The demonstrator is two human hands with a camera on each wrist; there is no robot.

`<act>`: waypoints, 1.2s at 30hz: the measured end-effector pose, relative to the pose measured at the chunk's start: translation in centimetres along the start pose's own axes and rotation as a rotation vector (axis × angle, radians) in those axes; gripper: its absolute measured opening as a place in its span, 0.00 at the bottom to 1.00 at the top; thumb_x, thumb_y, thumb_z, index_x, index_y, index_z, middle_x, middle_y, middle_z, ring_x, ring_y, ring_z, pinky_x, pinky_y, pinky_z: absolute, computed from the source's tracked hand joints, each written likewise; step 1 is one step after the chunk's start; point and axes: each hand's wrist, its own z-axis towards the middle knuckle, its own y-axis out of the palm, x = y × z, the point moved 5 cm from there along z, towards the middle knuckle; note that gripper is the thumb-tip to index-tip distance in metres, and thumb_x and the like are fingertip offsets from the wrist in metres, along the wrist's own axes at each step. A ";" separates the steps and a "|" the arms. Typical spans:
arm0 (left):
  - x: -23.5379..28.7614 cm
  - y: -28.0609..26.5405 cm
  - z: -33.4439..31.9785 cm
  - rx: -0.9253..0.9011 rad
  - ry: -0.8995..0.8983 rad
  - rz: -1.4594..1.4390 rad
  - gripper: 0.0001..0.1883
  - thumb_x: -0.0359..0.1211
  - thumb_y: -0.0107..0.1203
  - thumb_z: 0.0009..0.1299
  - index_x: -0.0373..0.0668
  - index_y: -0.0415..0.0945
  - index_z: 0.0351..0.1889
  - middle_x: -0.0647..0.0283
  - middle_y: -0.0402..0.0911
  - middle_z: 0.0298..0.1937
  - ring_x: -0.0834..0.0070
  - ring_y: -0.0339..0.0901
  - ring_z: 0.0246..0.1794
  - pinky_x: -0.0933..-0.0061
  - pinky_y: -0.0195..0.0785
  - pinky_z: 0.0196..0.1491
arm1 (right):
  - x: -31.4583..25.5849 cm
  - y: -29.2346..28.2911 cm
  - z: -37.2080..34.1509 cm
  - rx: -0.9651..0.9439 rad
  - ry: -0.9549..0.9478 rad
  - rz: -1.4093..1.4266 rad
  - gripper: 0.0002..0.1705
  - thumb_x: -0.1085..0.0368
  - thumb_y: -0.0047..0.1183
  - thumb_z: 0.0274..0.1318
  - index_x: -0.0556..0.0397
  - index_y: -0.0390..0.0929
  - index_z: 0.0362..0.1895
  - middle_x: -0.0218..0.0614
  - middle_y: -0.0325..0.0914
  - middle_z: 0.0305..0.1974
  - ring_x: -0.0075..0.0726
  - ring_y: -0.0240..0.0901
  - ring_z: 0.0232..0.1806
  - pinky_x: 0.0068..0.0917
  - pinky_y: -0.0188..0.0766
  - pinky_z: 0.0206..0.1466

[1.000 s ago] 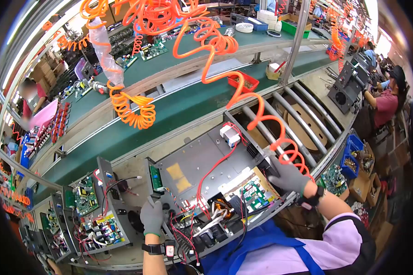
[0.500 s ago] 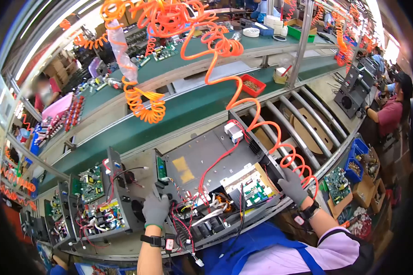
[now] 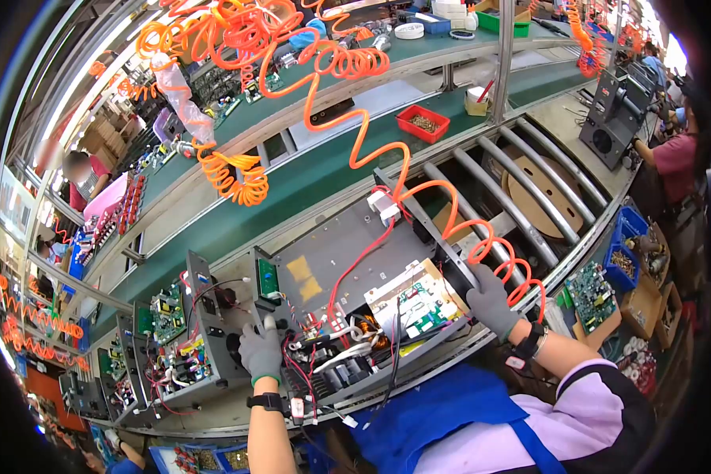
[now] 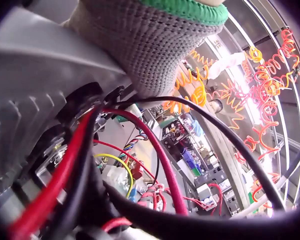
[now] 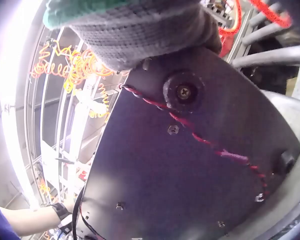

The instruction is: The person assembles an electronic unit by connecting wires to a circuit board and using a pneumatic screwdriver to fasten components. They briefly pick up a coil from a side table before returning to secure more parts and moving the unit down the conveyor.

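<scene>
Clamped over the upright end wall of an open metal chassis (image 3: 347,245), the right grip (image 3: 494,302) grasps its edge; the left grip (image 3: 261,353) touches the opposite end, and I can't tell whether its fingers close on it. That chassis lies on the bench (image 3: 229,407), a circuit board (image 3: 426,308) inside. Left of the chassis stands another unit (image 3: 212,316); to its right run metal rollers (image 3: 528,189). Beyond it sits a red tray (image 3: 416,133) of small metal parts.
</scene>
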 end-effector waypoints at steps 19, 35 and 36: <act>-1.9 2.1 1.2 0.047 0.093 -0.092 0.37 0.61 0.40 0.75 0.37 0.67 0.63 0.39 0.75 0.56 0.42 0.72 0.56 0.47 0.65 0.59 | 0.0 0.1 0.0 -0.053 0.035 -0.039 0.29 0.66 0.54 0.50 0.58 0.71 0.59 0.51 0.75 0.50 0.54 0.75 0.53 0.41 0.71 0.58; -6.4 5.1 -22.2 -0.026 0.043 -0.408 0.43 0.47 0.69 0.57 0.35 0.63 0.67 0.44 0.74 0.59 0.48 0.73 0.59 0.53 0.67 0.58 | 1.1 -0.2 0.1 -0.260 0.184 0.016 0.39 0.64 0.51 0.48 0.56 0.63 0.69 0.55 0.74 0.57 0.56 0.75 0.59 0.41 0.69 0.63; -6.7 5.5 -22.8 -0.052 -0.018 -0.371 0.45 0.44 0.67 0.59 0.36 0.58 0.71 0.44 0.71 0.63 0.50 0.72 0.62 0.57 0.65 0.61 | 1.3 -0.1 0.3 -0.278 0.198 0.036 0.39 0.66 0.49 0.47 0.57 0.63 0.69 0.55 0.75 0.56 0.56 0.75 0.58 0.41 0.69 0.62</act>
